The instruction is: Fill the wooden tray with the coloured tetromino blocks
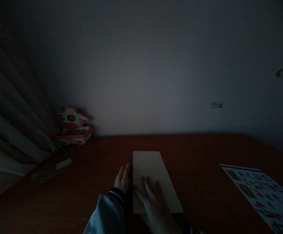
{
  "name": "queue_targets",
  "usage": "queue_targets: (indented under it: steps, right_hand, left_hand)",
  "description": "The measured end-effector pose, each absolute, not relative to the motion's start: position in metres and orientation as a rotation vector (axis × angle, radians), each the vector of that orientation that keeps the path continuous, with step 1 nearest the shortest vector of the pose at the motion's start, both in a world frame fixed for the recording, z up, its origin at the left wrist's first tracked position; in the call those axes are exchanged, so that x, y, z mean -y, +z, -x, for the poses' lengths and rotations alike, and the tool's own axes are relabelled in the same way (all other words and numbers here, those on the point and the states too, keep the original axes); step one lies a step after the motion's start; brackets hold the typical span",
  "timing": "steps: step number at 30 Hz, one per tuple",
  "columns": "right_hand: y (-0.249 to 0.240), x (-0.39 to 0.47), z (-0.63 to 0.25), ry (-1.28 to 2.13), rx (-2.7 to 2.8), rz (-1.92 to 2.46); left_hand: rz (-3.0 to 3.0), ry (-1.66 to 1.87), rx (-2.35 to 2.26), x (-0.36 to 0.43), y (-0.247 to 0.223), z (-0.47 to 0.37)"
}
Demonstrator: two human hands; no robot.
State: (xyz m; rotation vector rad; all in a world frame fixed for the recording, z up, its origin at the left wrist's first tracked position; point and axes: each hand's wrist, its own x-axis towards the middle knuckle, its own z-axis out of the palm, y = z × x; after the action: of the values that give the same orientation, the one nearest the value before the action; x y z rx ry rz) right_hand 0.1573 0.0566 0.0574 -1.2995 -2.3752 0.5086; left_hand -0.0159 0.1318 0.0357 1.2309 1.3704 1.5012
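Note:
A pale, flat rectangular board or box (147, 165) lies lengthwise on the reddish-brown table (192, 169), in the lower middle of the head view. My right hand (153, 201) rests on its near part with the fingers spread. Close beside its left edge is my left hand (123, 178), its back toward me and its fingers stretched forward. The dim light hides whether the left fingertips touch the edge. A small blue thing (131, 157) peeks out at the far left edge of the pale rectangle, too small to name.
A red and white cow-shaped toy (73, 126) stands at the back left, near a curtain (14, 113). A white strip (63, 164) lies on the table's left side. To the right is a colourful printed sheet (263, 193). A pale wall (151, 71) rises behind.

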Motion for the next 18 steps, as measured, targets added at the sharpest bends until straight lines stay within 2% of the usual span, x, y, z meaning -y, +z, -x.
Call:
queue_targets:
  steps: [5,10,14,18]
  right_hand:
    - [0.085,-0.055,-0.17,0.554,2.099,1.175]
    - [0.114,-0.054,-0.203,0.656,1.531,1.146]
    - [0.107,-0.065,-0.252,0.749,1.12,1.317]
    - [0.079,-0.076,-0.309,0.748,1.001,1.312]
  left_hand:
    - [-1.457,1.39,-1.429,-0.121,0.045,0.013]
    - [-1.955,1.184,-1.576,-0.114,0.048,0.01]
    - [-2.204,0.983,-1.655,-0.109,0.045,0.006]
    - [-2.361,0.812,-1.666,-0.105,0.04,0.003]
